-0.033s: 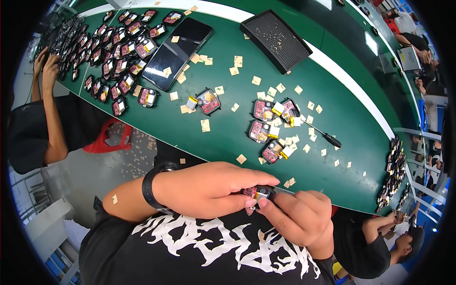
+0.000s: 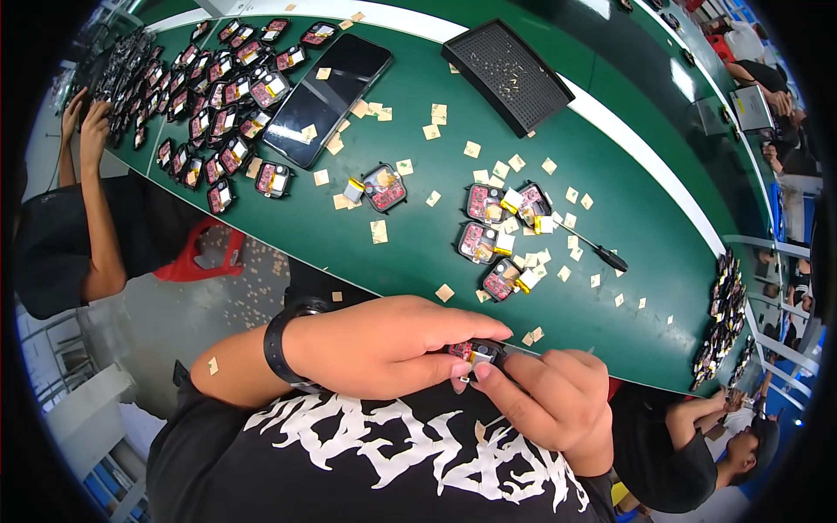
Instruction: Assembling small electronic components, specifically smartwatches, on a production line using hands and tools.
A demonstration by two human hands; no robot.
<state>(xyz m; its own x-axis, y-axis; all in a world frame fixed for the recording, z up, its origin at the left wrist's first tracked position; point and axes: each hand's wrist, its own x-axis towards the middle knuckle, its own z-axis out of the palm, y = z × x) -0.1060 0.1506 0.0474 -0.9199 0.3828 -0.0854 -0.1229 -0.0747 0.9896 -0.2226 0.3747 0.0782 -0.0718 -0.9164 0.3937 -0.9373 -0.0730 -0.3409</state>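
Note:
Just off the near edge of the bench, my left hand [image 2: 397, 344] is closed around a small black device housing [image 2: 490, 349]. Inside the housing a red circuit board [image 2: 460, 351] and a silver battery with yellow tape [image 2: 479, 357] show in part. The thumb of my right hand [image 2: 558, 397] presses at the battery end, and its curled fingers grip the right side of the same housing. My fingers hide much of its outline. Beyond my hands several open housings [image 2: 479, 240] lie on the green bench [image 2: 366, 266], their batteries beside or over the boards.
Small beige adhesive squares [image 2: 378, 231] are scattered about. A screwdriver [image 2: 610, 258] lies to the right. Farther off are a black phone [image 2: 327, 100], a black perforated tray [image 2: 506, 74] and many housings [image 2: 231, 91]. Co-workers' hands [image 2: 91, 126] are at the left; another person [image 2: 676, 449] sits right.

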